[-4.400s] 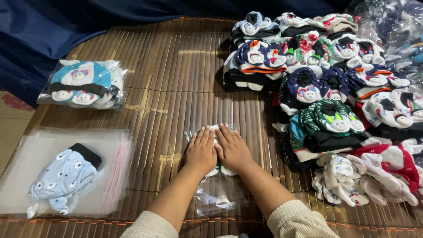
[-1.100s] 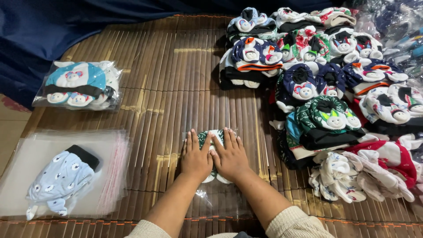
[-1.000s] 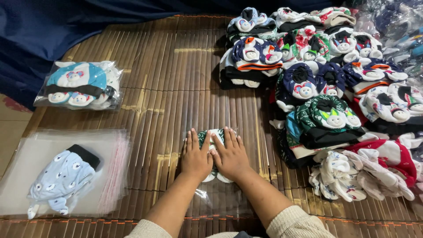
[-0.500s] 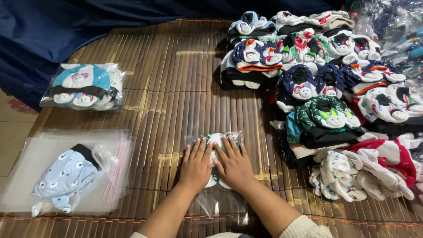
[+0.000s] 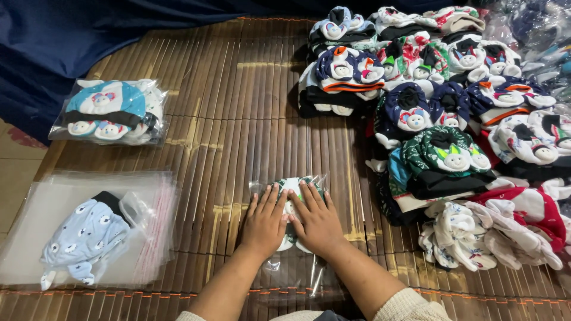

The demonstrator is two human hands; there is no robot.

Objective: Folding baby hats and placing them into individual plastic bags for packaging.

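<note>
My left hand (image 5: 263,221) and right hand (image 5: 317,217) lie flat, fingers spread, pressing the bagged cloth (image 5: 291,189); its long axis runs twelve to six.

A brown slatted bamboo mat (image 5: 238,101) covers the floor. On its left lie a sealed clear packet of teal and white baby hats (image 5: 110,113) and a pale blue patterned hat (image 5: 83,238) resting on a stack of clear plastic bags (image 5: 35,208). A heap of colourful folded baby hats (image 5: 440,119) fills the right side, and dark blue cloth (image 5: 77,35) lies beyond the mat.
</note>
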